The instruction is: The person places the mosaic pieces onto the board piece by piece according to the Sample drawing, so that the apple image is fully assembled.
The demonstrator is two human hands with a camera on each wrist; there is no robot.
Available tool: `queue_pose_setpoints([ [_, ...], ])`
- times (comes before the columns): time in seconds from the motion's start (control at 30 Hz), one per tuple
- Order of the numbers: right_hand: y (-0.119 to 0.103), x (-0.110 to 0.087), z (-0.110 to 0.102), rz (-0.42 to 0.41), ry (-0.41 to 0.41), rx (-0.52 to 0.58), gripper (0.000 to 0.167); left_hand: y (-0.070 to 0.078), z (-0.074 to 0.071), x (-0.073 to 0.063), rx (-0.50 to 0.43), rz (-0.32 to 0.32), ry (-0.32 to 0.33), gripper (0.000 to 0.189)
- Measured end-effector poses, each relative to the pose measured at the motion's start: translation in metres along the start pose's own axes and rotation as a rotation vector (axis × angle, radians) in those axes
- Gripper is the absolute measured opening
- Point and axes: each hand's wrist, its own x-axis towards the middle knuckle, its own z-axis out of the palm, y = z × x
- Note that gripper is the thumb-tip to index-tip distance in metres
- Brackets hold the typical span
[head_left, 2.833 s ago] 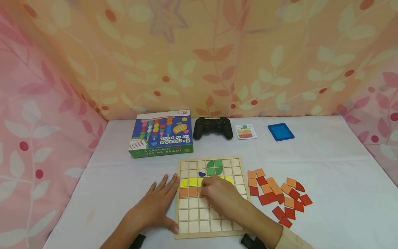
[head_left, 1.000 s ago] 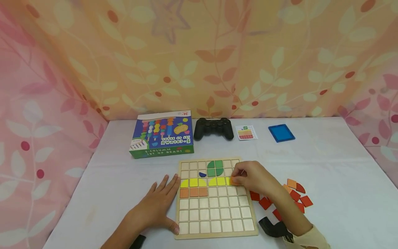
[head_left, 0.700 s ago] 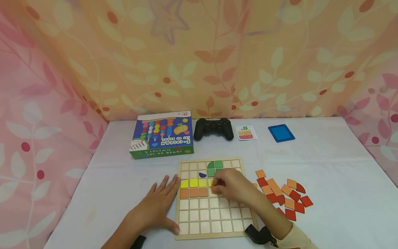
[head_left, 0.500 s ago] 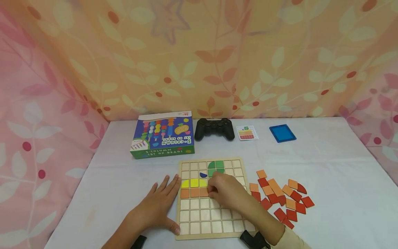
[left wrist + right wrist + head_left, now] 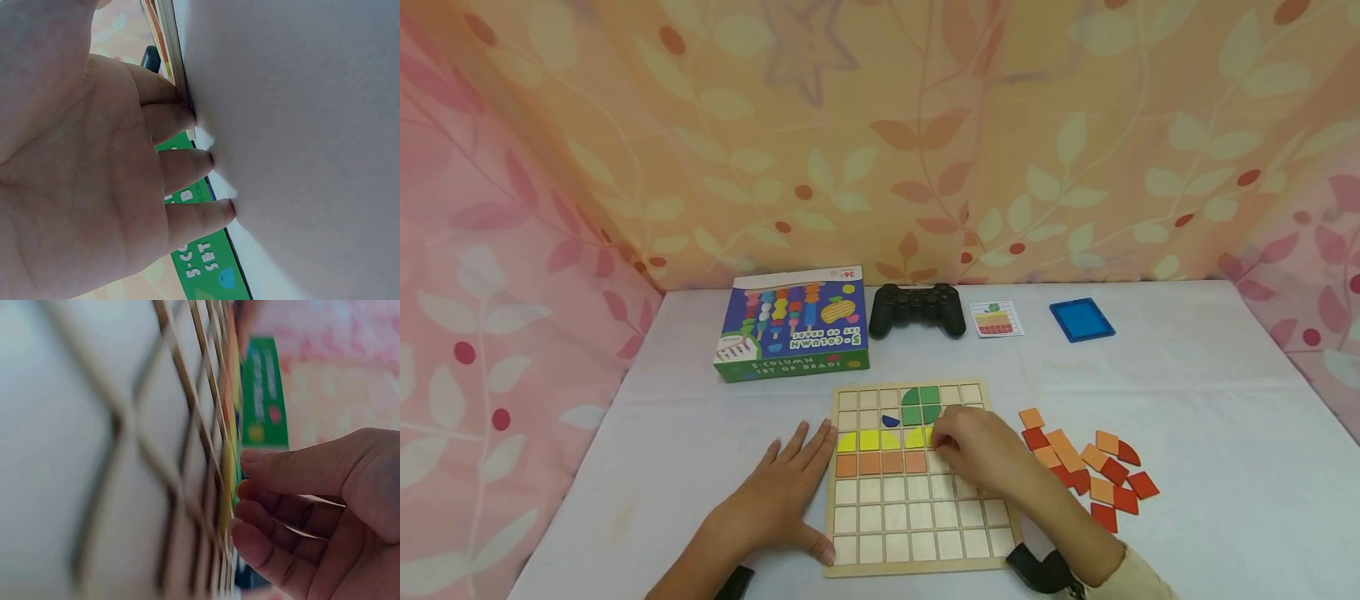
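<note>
A wooden grid board [image 5: 917,533] lies on the white table. It carries green tiles [image 5: 920,402] at the top, a small blue piece [image 5: 890,420], a yellow row [image 5: 868,440] and an orange row [image 5: 880,462] of several tiles. My left hand [image 5: 782,492] lies flat on the table, its fingers [image 5: 187,162] straight against the board's left edge [image 5: 172,50]. My right hand [image 5: 970,454] rests on the board just right of the orange row. Its fingers [image 5: 262,506] are loosely curled against the grid [image 5: 94,456], with no tile seen in them.
Loose orange and red tiles [image 5: 1090,475] lie scattered right of the board. Along the back stand a bead-set box [image 5: 792,323], a black game controller [image 5: 916,308], a pattern card [image 5: 996,318] and a blue tray [image 5: 1081,319]. Patterned cloth walls enclose the table.
My right hand brought an orange tile from the right, set it as a further tile in the orange row, then shifted right off it. The left hand stayed put.
</note>
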Motion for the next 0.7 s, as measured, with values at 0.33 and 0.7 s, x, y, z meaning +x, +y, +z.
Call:
queue_pose_setpoints([
  [0.33, 0.058, -0.017, -0.059, 0.443, -0.053, -0.136, 0.031, -0.001, 0.0, 0.001, 0.001, 0.0, -0.004, 0.147],
  [0.7, 0.077, -0.017, -0.052, 0.418, -0.059, -0.11, 0.022, -0.001, 0.0, 0.0, 0.001, 0.005, -0.002, 0.147],
])
